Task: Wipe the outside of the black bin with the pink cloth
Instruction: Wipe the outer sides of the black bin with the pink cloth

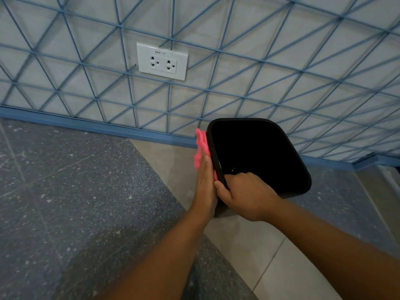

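the left hand (pixel 204 182) lies flat with straight fingers, pressing a crumpled bright pink cloth (pixel 200 147) against the outer left wall of a black plastic bin with rounded corners (pixel 259 156). the right hand (pixel 244 194) curls its fingers over the bin's near rim, thumb outside, gripping it. the bin stands on the floor beside a pale wall with a blue line pattern, below a white double socket plate (pixel 162 61). grey speckled flooring (pixel 65 191) lies to the left.

Soft, even, rather dim indoor light with a cool cast. The bin's (pixel 259 156) inside reads as flat black, detail lost. Wall lines (pixel 238 61) bow from wide-angle distortion. Slight motion blur overall; forearms soften near the bottom edge.
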Action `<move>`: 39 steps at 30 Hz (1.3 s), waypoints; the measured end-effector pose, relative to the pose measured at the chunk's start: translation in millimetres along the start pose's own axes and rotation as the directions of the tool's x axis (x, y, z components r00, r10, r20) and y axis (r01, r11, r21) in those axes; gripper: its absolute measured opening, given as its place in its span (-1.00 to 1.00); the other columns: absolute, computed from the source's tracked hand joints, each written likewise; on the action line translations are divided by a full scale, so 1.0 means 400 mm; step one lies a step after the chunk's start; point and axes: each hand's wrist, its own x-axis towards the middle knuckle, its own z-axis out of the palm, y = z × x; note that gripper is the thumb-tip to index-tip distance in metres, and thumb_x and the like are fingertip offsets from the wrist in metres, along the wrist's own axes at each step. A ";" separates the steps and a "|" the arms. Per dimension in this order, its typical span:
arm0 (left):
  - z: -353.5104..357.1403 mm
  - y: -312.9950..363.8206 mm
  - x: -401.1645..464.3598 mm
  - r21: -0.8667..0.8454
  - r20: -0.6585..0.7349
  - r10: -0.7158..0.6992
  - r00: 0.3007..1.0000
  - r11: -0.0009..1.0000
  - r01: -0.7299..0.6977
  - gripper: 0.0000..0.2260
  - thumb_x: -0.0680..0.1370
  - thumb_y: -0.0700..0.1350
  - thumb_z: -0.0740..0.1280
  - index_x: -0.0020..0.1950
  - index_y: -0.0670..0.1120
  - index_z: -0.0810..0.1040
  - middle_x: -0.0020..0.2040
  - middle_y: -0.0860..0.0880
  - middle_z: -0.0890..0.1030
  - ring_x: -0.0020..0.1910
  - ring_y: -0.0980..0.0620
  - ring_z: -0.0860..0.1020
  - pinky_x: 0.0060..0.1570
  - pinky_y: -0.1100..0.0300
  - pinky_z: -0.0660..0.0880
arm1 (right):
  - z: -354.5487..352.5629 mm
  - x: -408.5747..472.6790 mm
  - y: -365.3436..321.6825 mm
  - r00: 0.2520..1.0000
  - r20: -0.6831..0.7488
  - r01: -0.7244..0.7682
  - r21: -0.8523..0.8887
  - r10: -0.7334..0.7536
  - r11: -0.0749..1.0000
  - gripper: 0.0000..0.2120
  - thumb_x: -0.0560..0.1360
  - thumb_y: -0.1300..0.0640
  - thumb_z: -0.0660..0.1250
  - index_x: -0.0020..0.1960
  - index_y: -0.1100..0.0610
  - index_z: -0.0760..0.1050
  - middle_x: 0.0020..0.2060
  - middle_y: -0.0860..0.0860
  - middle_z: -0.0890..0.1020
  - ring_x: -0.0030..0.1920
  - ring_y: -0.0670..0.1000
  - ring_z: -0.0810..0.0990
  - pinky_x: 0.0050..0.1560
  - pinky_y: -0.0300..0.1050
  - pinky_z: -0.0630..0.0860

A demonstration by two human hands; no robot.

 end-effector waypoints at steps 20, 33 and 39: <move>-0.013 -0.036 -0.017 -0.059 -0.007 -0.001 1.000 0.998 0.001 -0.58 0.81 0.03 0.02 0.69 0.02 0.25 0.60 0.02 0.43 0.50 0.23 0.48 0.52 0.31 0.40 | -0.012 0.003 -0.004 1.000 0.007 0.009 0.007 -0.009 1.000 -0.61 0.62 -0.13 -0.02 -0.20 0.08 0.38 -0.35 0.07 0.50 -0.31 0.12 0.51 -0.21 -0.01 0.43; -0.031 -0.007 0.040 0.046 -0.029 -0.067 0.997 0.997 0.068 -0.12 0.55 0.52 0.19 0.74 0.06 0.17 0.69 0.00 0.34 0.67 0.02 0.33 0.71 -0.10 0.18 | -0.010 0.009 -0.008 1.000 -0.010 0.011 -0.010 -0.011 1.000 -0.63 0.62 -0.12 -0.02 -0.24 0.05 0.35 -0.41 0.03 0.45 -0.38 0.07 0.48 -0.28 -0.04 0.41; -0.013 0.022 0.018 0.023 -0.051 -0.100 0.994 0.995 0.101 -0.50 0.71 0.29 0.17 0.61 0.13 0.38 0.61 0.00 0.44 0.45 0.22 0.54 0.54 0.21 0.43 | -0.005 0.011 -0.003 1.000 -0.007 0.002 -0.018 -0.002 1.000 -0.63 0.60 -0.12 0.00 -0.20 0.07 0.39 -0.37 0.04 0.49 -0.33 0.10 0.53 -0.21 0.02 0.49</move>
